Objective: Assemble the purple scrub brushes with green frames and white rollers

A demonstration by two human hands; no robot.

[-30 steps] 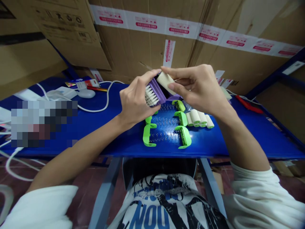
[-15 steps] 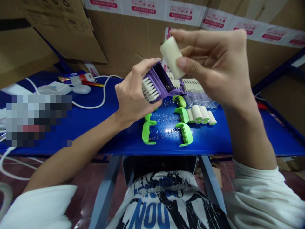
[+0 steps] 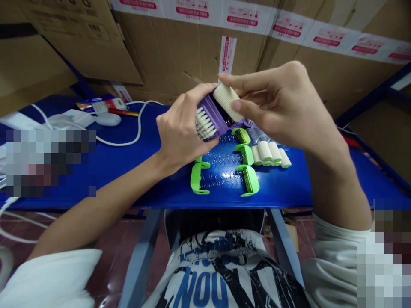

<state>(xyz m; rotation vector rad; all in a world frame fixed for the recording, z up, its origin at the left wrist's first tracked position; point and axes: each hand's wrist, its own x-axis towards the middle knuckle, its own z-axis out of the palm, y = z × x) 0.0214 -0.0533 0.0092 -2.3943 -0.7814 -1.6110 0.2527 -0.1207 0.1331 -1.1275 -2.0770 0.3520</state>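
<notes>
Tabletop (image 3: pixel 285 188), glossy blue, is backed by brown cardboard (image 3: pixel 167 47); red-printed white tape (image 3: pixel 220 16) is illegible. Purple bristled plastic holder (image 3: pixel 214 113) gripped by left hand (image 3: pixel 180 122), ribbed cream cylinder (image 3: pixel 226 101) by right hand (image 3: pixel 279 102).

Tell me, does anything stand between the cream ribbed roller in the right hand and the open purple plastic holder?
Nothing visible does. The right hand holds the roller at the opening of the purple holder, which the left hand grips; its inside is mostly hidden.
</notes>
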